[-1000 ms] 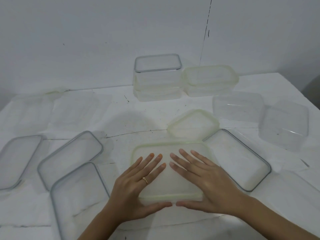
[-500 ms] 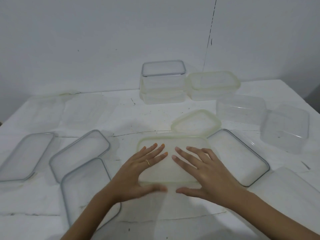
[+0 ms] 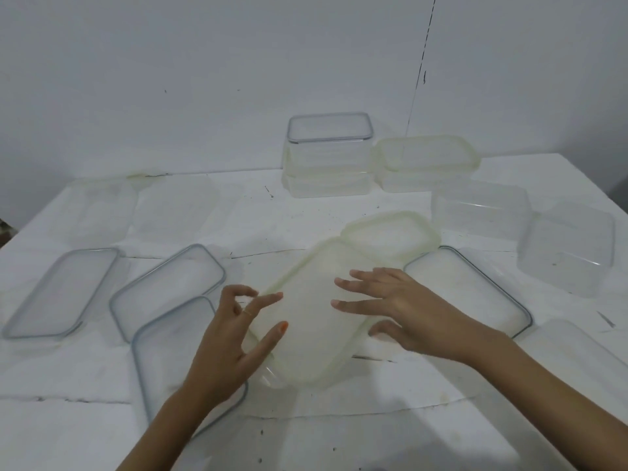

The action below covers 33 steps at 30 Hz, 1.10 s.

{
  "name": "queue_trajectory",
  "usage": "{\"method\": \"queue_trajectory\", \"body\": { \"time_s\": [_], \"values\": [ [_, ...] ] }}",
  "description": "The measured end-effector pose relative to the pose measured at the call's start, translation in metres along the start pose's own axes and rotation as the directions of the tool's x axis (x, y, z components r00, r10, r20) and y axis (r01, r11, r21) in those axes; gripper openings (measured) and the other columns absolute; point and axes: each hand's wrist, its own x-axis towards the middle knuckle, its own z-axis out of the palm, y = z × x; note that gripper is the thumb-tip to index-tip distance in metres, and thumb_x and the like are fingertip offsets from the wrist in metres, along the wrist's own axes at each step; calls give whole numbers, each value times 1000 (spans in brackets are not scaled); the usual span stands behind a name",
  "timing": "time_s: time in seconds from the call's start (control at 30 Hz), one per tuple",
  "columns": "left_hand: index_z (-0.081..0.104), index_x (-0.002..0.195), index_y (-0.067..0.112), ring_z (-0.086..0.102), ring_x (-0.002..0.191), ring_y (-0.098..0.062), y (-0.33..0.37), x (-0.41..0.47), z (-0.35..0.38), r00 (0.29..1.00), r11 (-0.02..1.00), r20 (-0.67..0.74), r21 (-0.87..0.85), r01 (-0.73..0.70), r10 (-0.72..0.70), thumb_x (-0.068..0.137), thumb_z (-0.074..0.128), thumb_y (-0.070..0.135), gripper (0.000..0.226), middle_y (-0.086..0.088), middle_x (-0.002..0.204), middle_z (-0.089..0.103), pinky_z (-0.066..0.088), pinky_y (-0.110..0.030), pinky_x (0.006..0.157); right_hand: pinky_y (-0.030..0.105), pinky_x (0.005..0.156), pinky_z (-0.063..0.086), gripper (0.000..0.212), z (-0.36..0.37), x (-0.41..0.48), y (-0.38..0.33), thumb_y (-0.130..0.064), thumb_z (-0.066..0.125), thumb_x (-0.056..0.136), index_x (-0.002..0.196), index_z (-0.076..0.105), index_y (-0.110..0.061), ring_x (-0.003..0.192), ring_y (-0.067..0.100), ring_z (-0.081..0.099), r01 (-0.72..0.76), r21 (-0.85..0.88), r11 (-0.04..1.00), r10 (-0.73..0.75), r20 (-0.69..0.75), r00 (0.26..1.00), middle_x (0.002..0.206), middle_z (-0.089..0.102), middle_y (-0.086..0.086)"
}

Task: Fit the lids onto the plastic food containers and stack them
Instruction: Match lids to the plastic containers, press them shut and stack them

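Both hands are at the lidded container (image 3: 316,321) in the middle of the white worktop (image 3: 258,222). It sits skewed, one corner pointing away toward the wall, its pale yellow-rimmed lid on top. The left hand (image 3: 234,334) is at the container's near-left edge, forefinger and thumb stretched toward the rim and the other fingers curled above; it is blurred, so I cannot tell whether it actually pinches the rim. There is a thin ring (image 3: 247,312) on one finger. The right hand (image 3: 407,311) is spread loose and flat, its fingers reaching across the lid and its thumb down by the right edge, gripping nothing that I can see. A smaller yellow-rimmed lid (image 3: 390,239) lies just behind, overlapping the container's far corner. Grey-rimmed lids lie flat all round: one at the far left (image 3: 57,294), one nearer (image 3: 166,287), a third (image 3: 170,362) partly under the left forearm, and a fourth (image 3: 475,294) just to the right of the right hand. By the wall stands a grey-lidded container (image 3: 329,144) stacked on another container (image 3: 326,185), with a yellow-lidded container (image 3: 424,158) beside it. Two clear open containers (image 3: 482,212) (image 3: 571,253) stand at the right.
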Motion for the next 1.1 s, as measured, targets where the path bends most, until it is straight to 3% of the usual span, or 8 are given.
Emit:
{"method": "queue_trajectory", "body": {
  "time_s": [0.07, 0.2, 0.27, 0.33, 0.4, 0.47, 0.73, 1.1],
  "values": [
    [58, 120, 31, 47, 89, 1, 7, -12, 9, 991, 996, -109, -21, 82, -84, 81, 44, 68, 55, 10, 109, 31, 40, -12, 66, 34, 94, 44, 66, 4, 13, 3, 2, 78, 70, 125, 61, -29, 123, 23, 56, -54, -62, 997, 48, -85, 995, 134, 58, 1],
    [59, 110, 20, 41, 116, -18, 25, -19, 35, 939, 967, -308, 151, 205, -151, 85, 43, 59, 49, -4, 122, 39, 29, -32, 92, 32, 88, 42, 68, 9, 31, -2, 18, 60, 63, 120, 65, -17, 115, 27, 60, -127, 54, 990, 134, -184, 974, 129, 61, 8],
    [52, 112, 17, 30, 135, -22, 37, -14, 45, 943, 967, -293, 148, 206, -156, 90, 36, 59, 50, -8, 136, 37, 23, -35, 101, 31, 103, 37, 49, 6, 31, -14, 2, 53, 82, 127, 61, -16, 127, 17, 51, -99, 297, 950, 159, -185, 970, 136, 56, 2],
    [43, 122, 22, 18, 144, -14, 53, -9, 53, 947, 978, -251, 15, 208, -198, 93, 30, 58, 48, -3, 150, 26, 18, -31, 110, 21, 117, 15, 54, 3, 25, -28, -32, 54, 94, 144, 38, -22, 142, 0, 22, -95, 453, 886, 108, -3, 994, 152, 33, -12],
    [30, 137, 36, -1, 146, -2, 65, -6, 57, 971, 974, -137, -141, 179, -198, 94, 24, 56, 47, 14, 157, 8, 1, -24, 116, 20, 118, -5, 83, 7, 20, -31, -59, 49, 88, 152, 12, -23, 145, -2, -4, -49, 314, 948, 14, 115, 993, 159, 6, -14],
    [16, 143, 44, -9, 143, 6, 62, 0, 50, 993, 981, 22, -156, 115, -113, 90, 17, 65, 57, 27, 155, 1, -10, -24, 115, 27, 119, -8, 92, 13, 18, -26, -68, 46, 85, 152, 3, -21, 145, 4, -11, 3, 131, 991, -13, 78, 997, 159, -5, -11],
    [9, 152, 20, -5, 146, -5, 18, 44, 24, 904, 944, 320, 76, -322, 282, 66, 58, 78, 114, 10, 159, 0, -3, -28, 120, 36, 118, 11, 98, 28, 10, -21, -72, 53, 78, 150, 23, -12, 148, 15, 6, -131, 75, 989, 140, -133, 981, 159, 15, 1],
    [28, 147, 7, 16, 147, -17, 10, 40, 41, 911, 921, 184, 56, -385, 369, 81, 55, 65, 93, -4, 157, 22, 14, -37, 119, 41, 117, 20, 87, 41, 13, -16, -62, 57, 83, 146, 32, -8, 146, 20, 17, -109, 60, 992, 120, -228, 966, 156, 25, 4]
  ]
}}
